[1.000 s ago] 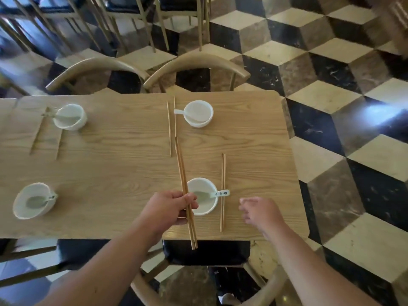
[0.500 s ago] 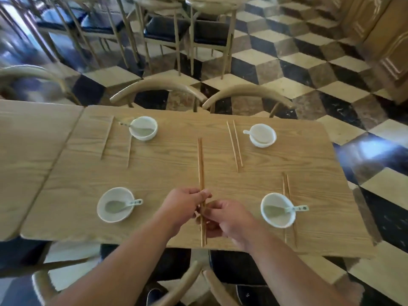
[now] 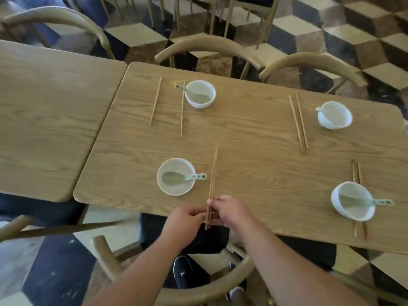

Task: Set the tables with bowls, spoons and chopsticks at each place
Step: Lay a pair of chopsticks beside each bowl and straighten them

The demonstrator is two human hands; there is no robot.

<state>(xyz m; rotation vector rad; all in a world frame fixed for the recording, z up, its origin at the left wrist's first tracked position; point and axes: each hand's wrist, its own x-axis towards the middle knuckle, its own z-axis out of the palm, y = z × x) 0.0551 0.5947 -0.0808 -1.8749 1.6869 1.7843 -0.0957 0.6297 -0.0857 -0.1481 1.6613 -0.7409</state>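
Observation:
A wooden table (image 3: 254, 151) carries several white bowls, each with a spoon in it. My left hand (image 3: 183, 221) and my right hand (image 3: 231, 212) both pinch the near end of a pair of wooden chopsticks (image 3: 212, 173) at the front edge. The pair lies just right of the near left bowl (image 3: 176, 176), beside its spoon (image 3: 189, 177). The near right bowl (image 3: 352, 200) has chopsticks (image 3: 356, 171) running beneath it. The far left bowl (image 3: 200, 93) and far right bowl (image 3: 334, 115) each have chopsticks to their left.
A second wooden table (image 3: 48, 120) adjoins on the left. Curved-back wooden chairs stand at the far side (image 3: 209, 46) and right below my arms (image 3: 205, 292). The floor is checkered tile.
My view and both hands have shifted left along the table. The chopsticks went from beside the near right bowl to beside the near left bowl, and my right hand joined the grip.

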